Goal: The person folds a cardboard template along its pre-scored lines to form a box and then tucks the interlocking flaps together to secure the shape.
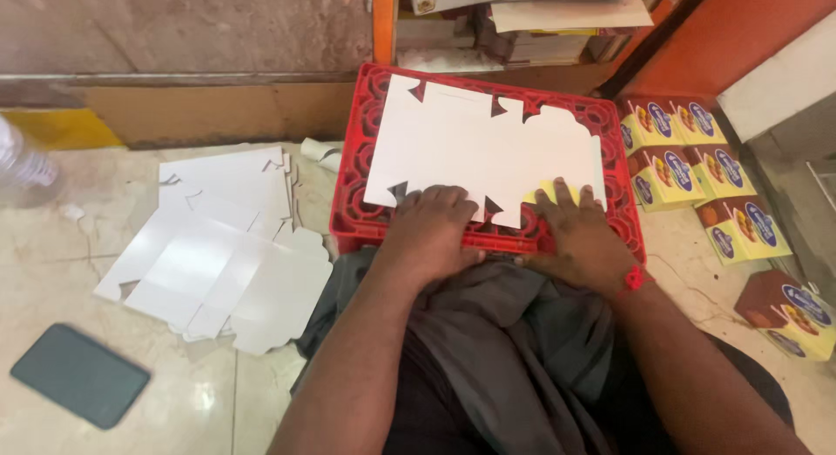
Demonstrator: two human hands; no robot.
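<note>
A flat white die-cut cardboard box blank lies on top of an upturned red plastic crate. My left hand rests curled on the blank's near edge, knuckles up. Beside it, my right hand presses flat on the near right corner, where a yellow printed flap shows under the fingers. A red thread circles my right wrist. Neither hand lifts the blank off the crate.
A loose pile of white flat blanks lies on the floor at left. Folded yellow-and-brown boxes stand in rows at right. A dark flat case lies at lower left, a plastic bottle at the far left.
</note>
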